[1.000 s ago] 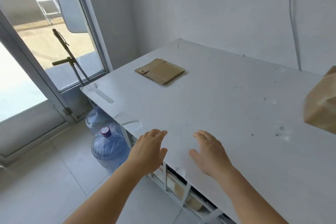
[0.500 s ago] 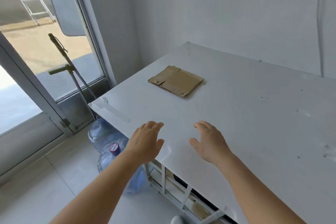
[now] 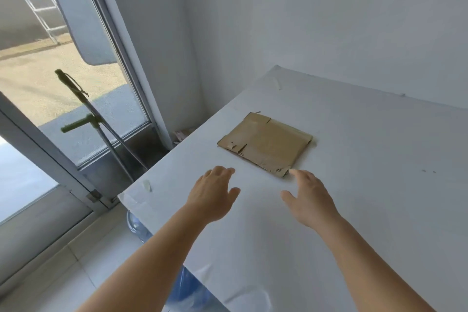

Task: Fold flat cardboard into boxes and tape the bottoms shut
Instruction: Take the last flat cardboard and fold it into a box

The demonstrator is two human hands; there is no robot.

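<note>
While flat cardboard (image 3: 264,144) lies on the table (image 3: 367,185), both hands' grip (left hand (image 3: 211,196), right hand (image 3: 310,201)) hangs slack, holding nothing.

Bare white tabletop (image 3: 367,185) lies between both open hands and the flat brown cardboard sheet (image 3: 266,144) just ahead; nothing blocks.

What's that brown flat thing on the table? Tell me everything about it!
It is a flat piece of cardboard, brown and worn, with torn, ragged edges and slits between its flaps. It lies flat and slightly askew on the white table, near the far left corner. Nothing holds it. The right hand reaches close to its near corner.
</note>
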